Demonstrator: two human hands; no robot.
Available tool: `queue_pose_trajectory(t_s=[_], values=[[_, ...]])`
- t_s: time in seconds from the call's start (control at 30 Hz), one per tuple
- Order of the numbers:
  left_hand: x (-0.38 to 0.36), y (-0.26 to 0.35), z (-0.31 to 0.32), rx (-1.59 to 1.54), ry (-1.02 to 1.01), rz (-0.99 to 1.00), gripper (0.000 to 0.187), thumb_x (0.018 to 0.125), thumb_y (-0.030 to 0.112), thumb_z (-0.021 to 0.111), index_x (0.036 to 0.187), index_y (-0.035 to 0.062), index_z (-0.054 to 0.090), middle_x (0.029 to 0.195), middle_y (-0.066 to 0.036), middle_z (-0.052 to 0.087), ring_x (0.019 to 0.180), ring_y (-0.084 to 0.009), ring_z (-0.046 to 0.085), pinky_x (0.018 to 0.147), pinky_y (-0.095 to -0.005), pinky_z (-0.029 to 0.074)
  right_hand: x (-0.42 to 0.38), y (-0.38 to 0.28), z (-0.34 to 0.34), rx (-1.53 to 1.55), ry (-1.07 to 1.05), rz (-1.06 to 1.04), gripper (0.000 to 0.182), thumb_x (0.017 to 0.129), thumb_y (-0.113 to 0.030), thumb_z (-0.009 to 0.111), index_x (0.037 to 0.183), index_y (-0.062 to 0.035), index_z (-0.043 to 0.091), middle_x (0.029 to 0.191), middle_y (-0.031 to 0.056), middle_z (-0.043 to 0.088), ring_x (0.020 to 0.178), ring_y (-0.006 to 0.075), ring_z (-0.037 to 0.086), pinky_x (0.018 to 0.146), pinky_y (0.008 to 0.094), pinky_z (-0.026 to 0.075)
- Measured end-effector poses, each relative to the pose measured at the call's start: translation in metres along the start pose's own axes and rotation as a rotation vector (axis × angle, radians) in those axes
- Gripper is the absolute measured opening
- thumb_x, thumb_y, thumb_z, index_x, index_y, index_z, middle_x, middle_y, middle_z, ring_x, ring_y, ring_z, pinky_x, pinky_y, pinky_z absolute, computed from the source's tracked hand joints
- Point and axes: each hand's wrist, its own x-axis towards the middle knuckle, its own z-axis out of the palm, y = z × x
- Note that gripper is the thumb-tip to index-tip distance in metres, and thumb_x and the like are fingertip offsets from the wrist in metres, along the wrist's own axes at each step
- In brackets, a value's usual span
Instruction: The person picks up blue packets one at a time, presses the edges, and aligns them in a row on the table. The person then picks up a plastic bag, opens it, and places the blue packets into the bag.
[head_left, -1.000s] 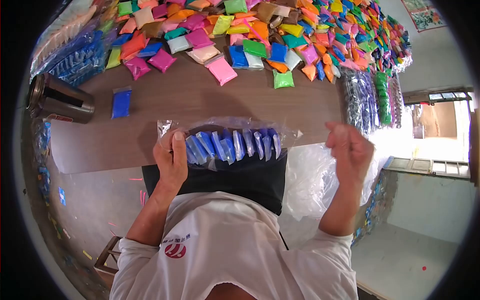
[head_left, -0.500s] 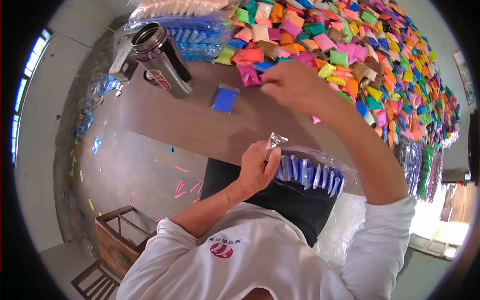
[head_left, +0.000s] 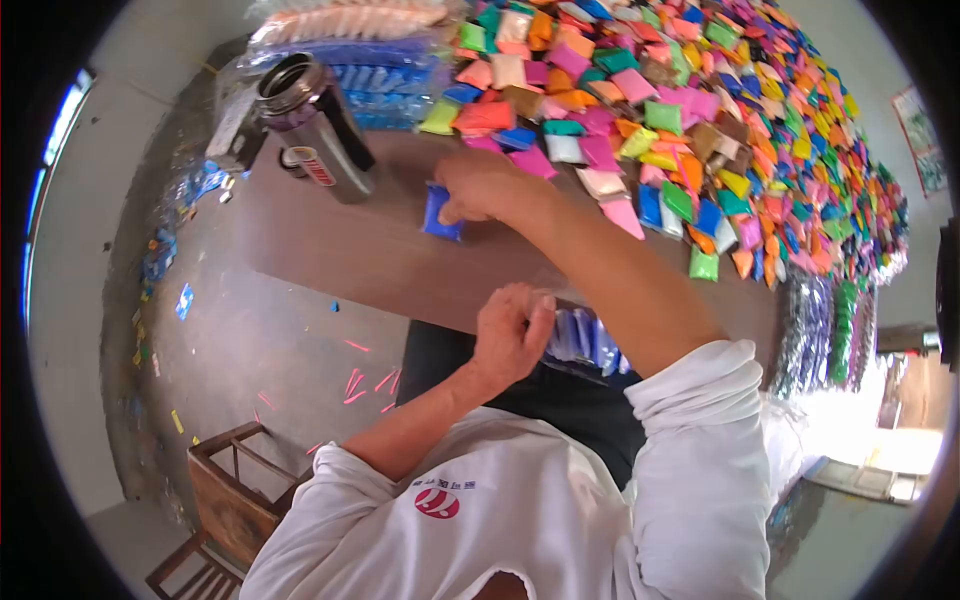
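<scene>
At the middle of the brown table, my right hand [head_left: 478, 188] is on the upper right edge of a small blue packet [head_left: 440, 214], its thumb over the packet and its fingers partly hidden. My left hand [head_left: 514, 332] is closed near the table's front edge; what it holds is too hidden to name. Just right of it, a row of blue packets in clear wrap [head_left: 583, 340] lies at my lap, partly covered by my right forearm.
A steel flask [head_left: 325, 140] stands at the table's left [head_left: 300, 235]. Bagged blue packs [head_left: 385, 85] lie behind it. A big heap of coloured packets [head_left: 665, 115] covers the back and right. A wooden stool [head_left: 235, 480] stands on the floor at lower left.
My right hand has moved left from the heap's edge to the single blue packet. The silver foil that stuck out of my left hand no longer shows.
</scene>
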Motion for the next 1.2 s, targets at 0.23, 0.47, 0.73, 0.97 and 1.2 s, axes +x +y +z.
queue_pose_trajectory(t_s=[0.23, 0.47, 0.73, 0.97, 1.2], values=[[-0.003, -0.005, 0.0, -0.054, -0.092, -0.144, 0.023, 0.094, 0.018, 0.05, 0.078, 0.0017, 0.054, 0.067, -0.013, 0.051, 0.063, -0.0269, 0.051, 0.059, -0.0389, 0.041, -0.21, -0.023, -0.087, 0.224, 0.685, 0.134, 0.023, 0.078, -0.018, 0.065, 0.092, 0.0, 0.067, 0.076, 0.0155, 0.065, 0.067, 0.0321, 0.062, 0.062, 0.0384, 0.05], [-0.005, -0.01, 0.003, -0.086, -0.069, -0.002, 0.021, 0.097, 0.017, 0.047, 0.089, 0.0005, 0.058, 0.075, -0.01, 0.053, 0.069, -0.0201, 0.049, 0.064, -0.032, 0.041, -0.38, -0.051, -0.003, 0.514, 0.924, 0.837, 0.023, 0.072, -0.008, 0.076, 0.091, 0.0003, 0.067, 0.067, 0.002, 0.061, 0.057, 0.0075, 0.053, 0.054, 0.0218, 0.043], [0.0, -0.006, 0.008, -0.071, -0.036, 0.046, 0.024, 0.099, 0.018, 0.046, 0.088, -0.0005, 0.057, 0.077, -0.006, 0.052, 0.07, -0.0159, 0.046, 0.062, -0.0306, 0.039, -0.358, -0.041, 0.065, 0.232, 1.063, 0.939, 0.019, 0.07, 0.001, 0.075, 0.086, -0.0011, 0.065, 0.067, 0.0056, 0.061, 0.055, 0.0117, 0.056, 0.054, 0.0242, 0.047], [-0.002, -0.004, 0.004, -0.118, -0.068, -0.043, 0.025, 0.098, 0.018, 0.047, 0.081, 0.0003, 0.053, 0.071, -0.004, 0.045, 0.066, -0.0153, 0.039, 0.059, -0.0315, 0.034, -0.349, -0.019, 0.072, 0.124, 0.746, 1.022, 0.01, 0.077, -0.012, 0.07, 0.079, -0.0052, 0.064, 0.066, 0.0076, 0.061, 0.052, 0.0243, 0.058, 0.051, 0.0343, 0.046], [-0.002, -0.006, 0.0, -0.077, -0.101, -0.043, 0.025, 0.098, 0.017, 0.047, 0.08, 0.0006, 0.054, 0.07, -0.006, 0.046, 0.066, -0.0173, 0.041, 0.06, -0.0326, 0.036, -0.341, 0.001, 0.095, -0.132, 0.734, 0.902, 0.011, 0.081, -0.015, 0.069, 0.078, -0.0046, 0.065, 0.066, 0.0108, 0.061, 0.055, 0.0287, 0.06, 0.051, 0.0377, 0.046]])
